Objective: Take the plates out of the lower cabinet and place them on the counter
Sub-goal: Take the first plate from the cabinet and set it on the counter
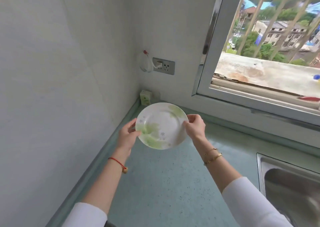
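A white plate (161, 125) with green leaf prints is held in the air above the pale green counter (166, 183), near its back left corner. My left hand (127, 136) grips the plate's left rim, thumb on top. On the opposite side, my right hand (194, 127) pinches the right rim. The plate is tilted slightly toward me. The lower cabinet is out of view.
A small green-and-white box (146, 97) stands in the counter's back corner. A wall socket (163, 65) with a plug and coiled white cable is above it. A steel sink (290, 187) lies at the right. A window (270, 41) fills the upper right.
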Motion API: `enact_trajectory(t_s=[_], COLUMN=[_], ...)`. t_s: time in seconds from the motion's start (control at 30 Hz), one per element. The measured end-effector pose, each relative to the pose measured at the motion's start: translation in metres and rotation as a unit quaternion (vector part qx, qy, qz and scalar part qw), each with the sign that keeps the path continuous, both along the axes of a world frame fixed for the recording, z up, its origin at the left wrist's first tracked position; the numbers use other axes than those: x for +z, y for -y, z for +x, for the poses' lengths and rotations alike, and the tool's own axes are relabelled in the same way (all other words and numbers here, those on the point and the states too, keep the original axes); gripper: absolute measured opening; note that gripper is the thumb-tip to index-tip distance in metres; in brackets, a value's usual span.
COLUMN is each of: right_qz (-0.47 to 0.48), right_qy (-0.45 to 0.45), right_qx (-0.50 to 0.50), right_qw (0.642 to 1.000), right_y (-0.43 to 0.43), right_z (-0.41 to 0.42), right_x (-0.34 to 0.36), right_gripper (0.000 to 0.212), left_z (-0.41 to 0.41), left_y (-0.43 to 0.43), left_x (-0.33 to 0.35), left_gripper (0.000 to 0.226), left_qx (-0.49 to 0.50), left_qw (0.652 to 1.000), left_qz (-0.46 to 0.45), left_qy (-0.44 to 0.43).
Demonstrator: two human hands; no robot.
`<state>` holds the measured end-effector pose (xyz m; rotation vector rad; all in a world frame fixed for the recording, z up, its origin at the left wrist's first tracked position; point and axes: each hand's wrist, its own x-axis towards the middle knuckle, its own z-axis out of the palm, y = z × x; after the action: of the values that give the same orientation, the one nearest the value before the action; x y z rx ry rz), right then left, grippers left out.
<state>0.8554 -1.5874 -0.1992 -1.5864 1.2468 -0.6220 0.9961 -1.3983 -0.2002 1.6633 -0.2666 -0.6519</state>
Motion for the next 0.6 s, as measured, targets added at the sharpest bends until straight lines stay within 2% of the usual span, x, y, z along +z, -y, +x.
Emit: enact_trajectory(t_s=[0.33,0.6], right_qz=[0.032,0.019], right_qy=[-0.054,-0.108], right_qx=[-0.031,-0.030], right_qw=[0.998,0.994], right_y=[0.064,0.075], right_z=[0.072,0.089], right_x=[-0.085,-0.139], right_gripper=[0.030,0.029], left_z=[0.088,0.108], left_y=[0.083,0.105], left_x=[-0.083,-0.137], left_gripper=[0.064,0.062], left_qx=[-0.028,-0.055], left_qw=[0.997,0.992], left_qz=[0.073,0.113], left_qy=[-0.004,0.012])
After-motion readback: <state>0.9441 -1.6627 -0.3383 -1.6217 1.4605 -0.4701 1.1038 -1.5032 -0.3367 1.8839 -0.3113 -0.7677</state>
